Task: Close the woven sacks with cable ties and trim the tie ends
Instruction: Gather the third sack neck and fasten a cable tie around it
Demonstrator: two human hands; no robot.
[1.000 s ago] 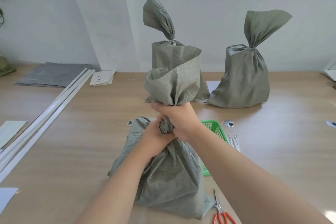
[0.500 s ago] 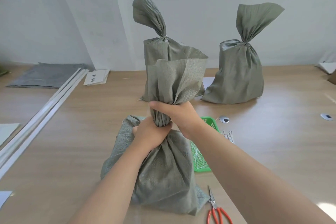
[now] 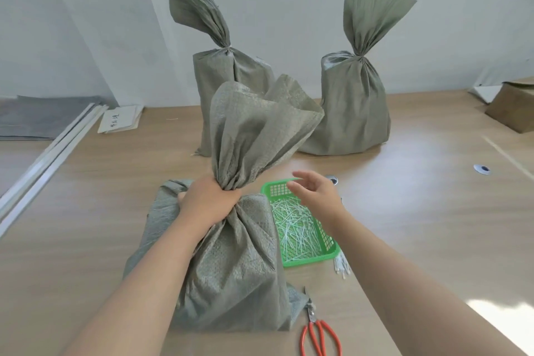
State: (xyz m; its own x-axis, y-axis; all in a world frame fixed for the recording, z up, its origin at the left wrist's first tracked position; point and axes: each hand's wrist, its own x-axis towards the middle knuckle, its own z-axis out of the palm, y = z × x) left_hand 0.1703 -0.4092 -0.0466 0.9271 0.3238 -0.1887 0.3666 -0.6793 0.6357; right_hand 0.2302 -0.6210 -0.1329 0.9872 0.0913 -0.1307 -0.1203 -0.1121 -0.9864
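Already the far left sack [image 3: 225, 89] and far right sack [image 3: 355, 101] are cinched on the counter [image 3: 419, 196]. The near sack [image 3: 231, 269] is not yet tied: its neck is gripped by the left hand [image 3: 208, 199], while the right hand [image 3: 315, 193] is held spread above the basket [image 3: 332, 251].

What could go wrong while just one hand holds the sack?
The left hand alone grips the neck of the untied sack, so the gathers might slip loose while the right hand hovers open over the basket. The scissors lie close by the sack's base and might get knocked.
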